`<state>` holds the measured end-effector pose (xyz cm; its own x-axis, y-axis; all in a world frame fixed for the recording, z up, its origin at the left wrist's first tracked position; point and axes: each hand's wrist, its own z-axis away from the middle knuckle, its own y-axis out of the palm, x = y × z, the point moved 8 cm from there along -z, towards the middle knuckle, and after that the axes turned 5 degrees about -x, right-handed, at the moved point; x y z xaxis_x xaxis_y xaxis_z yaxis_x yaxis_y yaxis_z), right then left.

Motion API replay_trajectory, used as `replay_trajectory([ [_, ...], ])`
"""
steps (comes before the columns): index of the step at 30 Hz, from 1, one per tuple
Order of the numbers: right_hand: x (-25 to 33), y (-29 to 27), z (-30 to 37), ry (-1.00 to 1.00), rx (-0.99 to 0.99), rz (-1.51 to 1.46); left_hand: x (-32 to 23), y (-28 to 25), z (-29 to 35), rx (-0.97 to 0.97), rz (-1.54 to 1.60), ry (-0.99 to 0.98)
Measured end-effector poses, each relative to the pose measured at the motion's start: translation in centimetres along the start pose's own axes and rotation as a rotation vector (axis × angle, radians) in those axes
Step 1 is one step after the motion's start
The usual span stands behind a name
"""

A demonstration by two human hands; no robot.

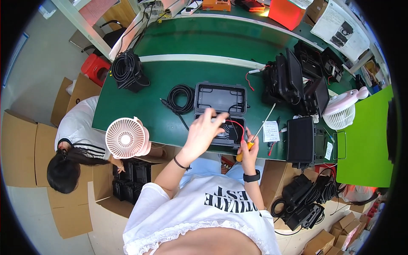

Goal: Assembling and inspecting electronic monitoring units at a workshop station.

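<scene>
A grey-lidded black plastic case [221,94] lies open in front of me at the table's near edge, its lid tipped back. My left hand [205,131] is over the left part of its lower half, fingers bent and smeared by motion. A small white piece shows at its fingertips, but I cannot tell if they grip it. My right hand [250,149] is closed around a screwdriver [239,157] with a yellow-orange handle, its long shaft pointing up and away. A red wire [239,124] arcs from beside my left fingers to my right hand. Left of the case lies a coiled black cable [180,98].
Several black cases [282,78] crowd the right, with another case [301,140] nearer. A paper slip [270,131] lies beside my right hand. A pink fan [126,137] stands at left, a second fan [340,112] at right. A person [80,131] bends over a carton at left.
</scene>
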<state>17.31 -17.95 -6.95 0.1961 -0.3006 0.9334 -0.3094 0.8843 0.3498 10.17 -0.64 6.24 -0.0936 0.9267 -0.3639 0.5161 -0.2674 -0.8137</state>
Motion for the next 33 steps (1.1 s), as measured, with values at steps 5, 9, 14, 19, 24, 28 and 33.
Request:
replay_trajectory([
  [5, -0.1, 0.0, 0.1, -0.002, 0.022, 0.024, -2.0, 1.3, 0.7, 0.047, -0.028, 0.260],
  [9, 0.1, 0.0, 0.1, 0.000, 0.020, 0.013, -1.9, 1.0, 1.4, 0.123, -0.053, 0.224],
  [14, 1.6, 0.7, 0.3, -0.127, 0.010, 0.059, -0.4, 1.4, 2.9, 0.260, 0.043, 0.277],
  [19, 3.9, 1.4, 0.7, -0.419, 0.052, 0.488, 1.0, 1.5, 0.9, 0.330, 0.403, 0.004],
  [24, 2.4, 0.3, 0.5, -0.279, -0.033, 0.297, 3.1, -2.4, -3.0, -0.148, 0.537, -0.011],
  [28, 2.9, 0.5, 0.7, -0.322, -0.026, 0.321, 8.3, -1.7, -4.3, -0.316, 0.160, -0.136],
  [33, 3.4, 0.8, 1.0, -0.379, -0.047, 0.373, 13.9, 3.7, -5.5, 0.063, 0.219, -0.420],
])
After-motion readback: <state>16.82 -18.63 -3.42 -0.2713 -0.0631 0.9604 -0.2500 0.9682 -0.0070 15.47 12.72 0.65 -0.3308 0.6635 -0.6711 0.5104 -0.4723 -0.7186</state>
